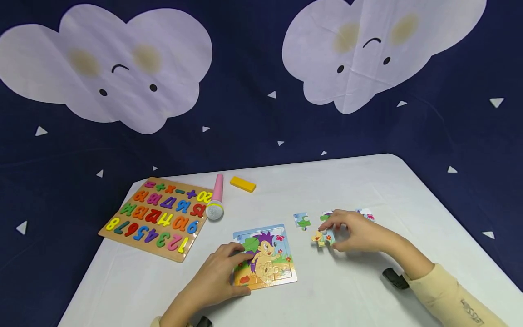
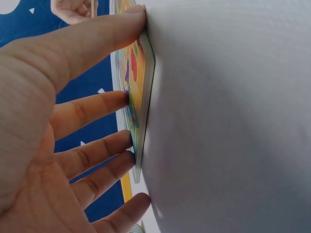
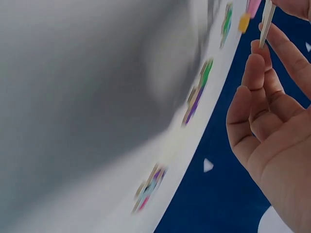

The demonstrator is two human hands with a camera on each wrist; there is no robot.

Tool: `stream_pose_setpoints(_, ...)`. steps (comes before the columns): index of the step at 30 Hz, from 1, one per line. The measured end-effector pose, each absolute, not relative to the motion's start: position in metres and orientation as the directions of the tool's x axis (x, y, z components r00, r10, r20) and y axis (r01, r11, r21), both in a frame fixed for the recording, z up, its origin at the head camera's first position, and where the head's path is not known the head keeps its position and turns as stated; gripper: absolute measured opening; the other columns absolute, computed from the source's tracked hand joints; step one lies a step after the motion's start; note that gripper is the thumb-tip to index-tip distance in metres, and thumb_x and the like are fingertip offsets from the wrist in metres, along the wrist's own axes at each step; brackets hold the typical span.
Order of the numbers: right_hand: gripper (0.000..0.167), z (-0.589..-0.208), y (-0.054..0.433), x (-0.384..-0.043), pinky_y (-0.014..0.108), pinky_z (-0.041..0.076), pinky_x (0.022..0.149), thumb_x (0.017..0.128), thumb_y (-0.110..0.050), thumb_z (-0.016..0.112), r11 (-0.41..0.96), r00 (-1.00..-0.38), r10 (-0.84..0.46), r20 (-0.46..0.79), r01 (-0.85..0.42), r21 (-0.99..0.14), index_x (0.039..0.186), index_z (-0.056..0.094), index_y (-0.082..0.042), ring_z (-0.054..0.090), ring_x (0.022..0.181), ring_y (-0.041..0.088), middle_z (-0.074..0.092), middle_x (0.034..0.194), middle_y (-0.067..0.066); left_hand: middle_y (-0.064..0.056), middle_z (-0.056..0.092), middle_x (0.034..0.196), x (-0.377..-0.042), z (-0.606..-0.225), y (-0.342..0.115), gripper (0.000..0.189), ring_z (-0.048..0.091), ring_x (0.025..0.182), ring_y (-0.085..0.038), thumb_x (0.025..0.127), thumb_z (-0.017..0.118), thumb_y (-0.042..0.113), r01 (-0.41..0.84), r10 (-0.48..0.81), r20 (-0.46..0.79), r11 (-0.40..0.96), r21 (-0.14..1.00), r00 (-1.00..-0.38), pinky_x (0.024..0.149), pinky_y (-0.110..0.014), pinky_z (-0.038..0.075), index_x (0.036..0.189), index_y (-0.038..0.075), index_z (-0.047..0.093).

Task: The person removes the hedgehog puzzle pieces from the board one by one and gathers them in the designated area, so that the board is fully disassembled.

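A hedgehog jigsaw board lies at the table's middle, its picture partly filled with pieces. On its left side rests my left hand; in the left wrist view the thumb touches the near edge and several straight fingers touch the surface. My right hand pinches a jigsaw piece between thumb and fingers, to the right of the board; in the right wrist view that piece shows edge-on. Behind that hand lie three loose pieces: a green-leaf piece, a partly hidden one and one with a pink butterfly.
A wooden number board with coloured digits lies at the left. On its right edge leans a pink toy microphone. A yellow block sits near the table's back edge. Behind the white table hangs a dark blue cloth with clouds.
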State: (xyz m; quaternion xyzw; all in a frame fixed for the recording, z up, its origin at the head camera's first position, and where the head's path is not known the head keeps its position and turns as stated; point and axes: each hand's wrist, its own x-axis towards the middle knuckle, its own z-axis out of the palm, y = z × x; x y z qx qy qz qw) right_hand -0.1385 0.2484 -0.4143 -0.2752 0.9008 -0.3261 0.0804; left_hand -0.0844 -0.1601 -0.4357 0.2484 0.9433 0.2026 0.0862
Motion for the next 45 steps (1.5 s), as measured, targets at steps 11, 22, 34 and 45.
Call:
stream_pose_setpoints(11,0.045,-0.420,0.304,-0.132,0.026,0.048,0.074,0.080,-0.012,0.092,0.612,-0.846,-0.519,0.119,-0.466,-0.639,0.121,0.078,-0.024,0.059,0.088,0.011,0.069,0.101,-0.012,-0.004,0.062,0.143,-0.085,-0.435,-0.161,0.076,0.056,0.135,-0.029,0.073,0.098,0.046,0.430,0.499,-0.063,0.798,0.421,-0.864,0.110,-0.059,0.052,0.141,0.026,0.071)
stream_pose_setpoints(22,0.045,-0.432,0.342,-0.127,0.024,0.045,0.071,0.077,-0.009,0.093,0.660,-0.882,-0.458,0.112,-0.422,-0.621,0.119,0.080,-0.021,0.057,0.085,0.009,0.065,0.094,-0.009,-0.004,0.062,0.143,-0.086,-0.435,-0.161,0.075,0.056,0.135,-0.030,0.073,0.098,0.047,0.431,0.500,-0.066,0.800,0.418,-0.864,0.110,-0.059,0.052,0.141,0.027,0.071)
stream_pose_setpoints(34,0.041,-0.436,0.366,-0.128,0.022,0.044,0.069,0.078,-0.012,0.094,0.687,-0.884,-0.457,0.097,-0.420,-0.593,0.116,0.081,-0.021,0.055,0.083,0.007,0.068,0.097,-0.011,-0.004,0.062,0.144,-0.085,-0.435,-0.160,0.075,0.056,0.135,-0.030,0.073,0.098,0.048,0.426,0.498,-0.074,0.802,0.418,-0.864,0.109,-0.059,0.052,0.140,0.027,0.071)
stream_pose_setpoints(45,0.039,-0.440,0.376,-0.134,0.025,0.041,0.065,0.080,-0.010,0.093,0.649,-0.868,-0.493,0.068,-0.418,-0.636,0.116,0.082,-0.017,0.052,0.084,0.010,0.067,0.097,-0.007,-0.004,0.062,0.143,-0.085,-0.434,-0.160,0.075,0.056,0.135,-0.030,0.073,0.098,0.048,0.430,0.499,-0.073,0.804,0.411,-0.863,0.108,-0.059,0.053,0.140,0.027,0.071)
